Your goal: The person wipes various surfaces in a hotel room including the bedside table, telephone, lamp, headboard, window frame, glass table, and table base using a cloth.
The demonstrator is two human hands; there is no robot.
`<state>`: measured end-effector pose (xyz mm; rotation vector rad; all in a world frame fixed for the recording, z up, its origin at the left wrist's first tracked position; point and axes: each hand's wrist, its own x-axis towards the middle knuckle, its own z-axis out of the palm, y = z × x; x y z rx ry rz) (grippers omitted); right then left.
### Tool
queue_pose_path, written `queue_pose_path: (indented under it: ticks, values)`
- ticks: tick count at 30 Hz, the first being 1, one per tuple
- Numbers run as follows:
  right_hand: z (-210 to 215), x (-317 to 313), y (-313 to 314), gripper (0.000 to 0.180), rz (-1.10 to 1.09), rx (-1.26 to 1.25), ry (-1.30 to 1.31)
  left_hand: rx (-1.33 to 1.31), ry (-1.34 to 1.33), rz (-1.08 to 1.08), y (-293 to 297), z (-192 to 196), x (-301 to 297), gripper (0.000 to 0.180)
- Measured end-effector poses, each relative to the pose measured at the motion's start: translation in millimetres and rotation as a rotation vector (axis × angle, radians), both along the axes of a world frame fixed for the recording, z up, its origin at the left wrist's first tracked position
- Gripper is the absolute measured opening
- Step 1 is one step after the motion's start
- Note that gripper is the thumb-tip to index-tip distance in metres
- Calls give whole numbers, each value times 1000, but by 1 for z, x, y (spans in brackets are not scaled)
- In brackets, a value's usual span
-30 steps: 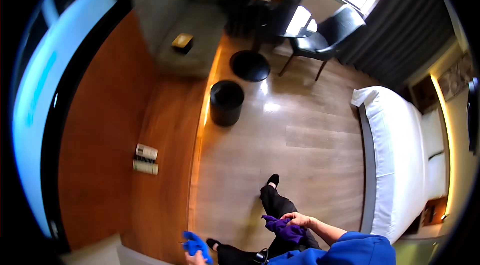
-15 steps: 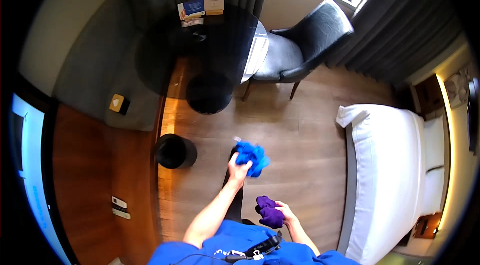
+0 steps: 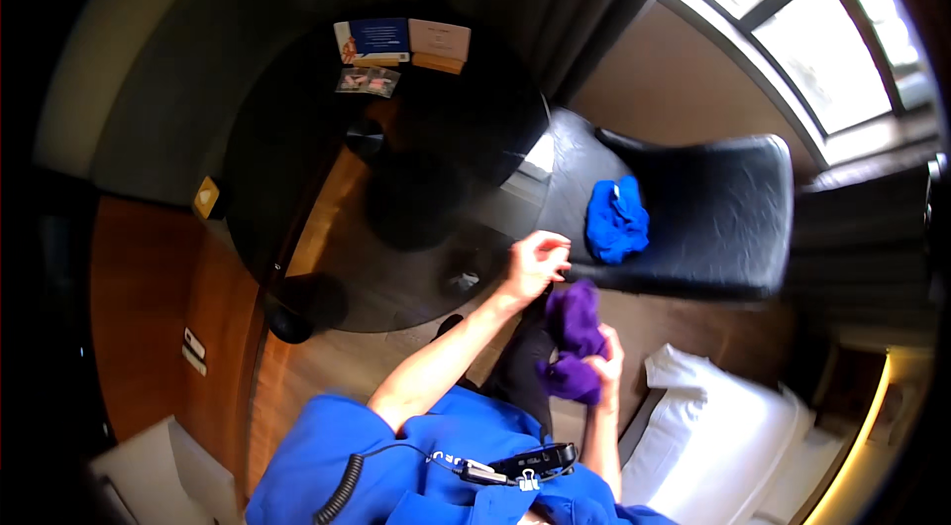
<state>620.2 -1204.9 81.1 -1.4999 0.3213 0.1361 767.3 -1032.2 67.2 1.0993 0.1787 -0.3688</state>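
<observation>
My left hand (image 3: 536, 262) reaches forward with its fingers loosely apart and holds nothing, hovering at the near edge of the black chair seat (image 3: 693, 228). A blue cloth (image 3: 616, 220) lies bunched on that seat, a little beyond the hand. My right hand (image 3: 600, 367) is closed on a purple cloth (image 3: 573, 339), held close to my body above my dark trouser legs.
A round dark glass table (image 3: 396, 158) stands left of the chair, with cards and leaflets (image 3: 401, 40) at its far side. A white bed (image 3: 723, 436) lies at the lower right. Dark curtains and a window (image 3: 792, 0) are behind. A black bin (image 3: 289, 322) is on the wooden floor.
The view has swung toward the table and chair. The blue cloth, earlier held in my left hand, now lies on the chair seat. The purple cloth stays in my right hand.
</observation>
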Motion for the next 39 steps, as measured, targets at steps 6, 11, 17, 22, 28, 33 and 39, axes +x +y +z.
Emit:
queue_pose_path:
  ticks: [6,11,17,22,28,33,39]
  values:
    - [2,302,40,30,508,-465,-455,359,68,806,147,-17,56,8]
    - [-29,337,201,34,938,-683,-784,764,2,976,249,-31,122,14]
    - [-19,338,225,36,872,-73,-453,1548,33,748,302,-17,228,83]
    - [-32,469,210,84,418,-615,-370,1795,-59,770,310,-29,261,88]
    - [-58,513,285,53,563,-697,-599,1578,124,714,313,-33,266,96]
    - [-9,416,282,43,595,-720,-587,1648,135,706,331,-42,261,84]
    - [-16,338,182,72,1294,-782,-727,1689,54,657,322,-46,261,66]
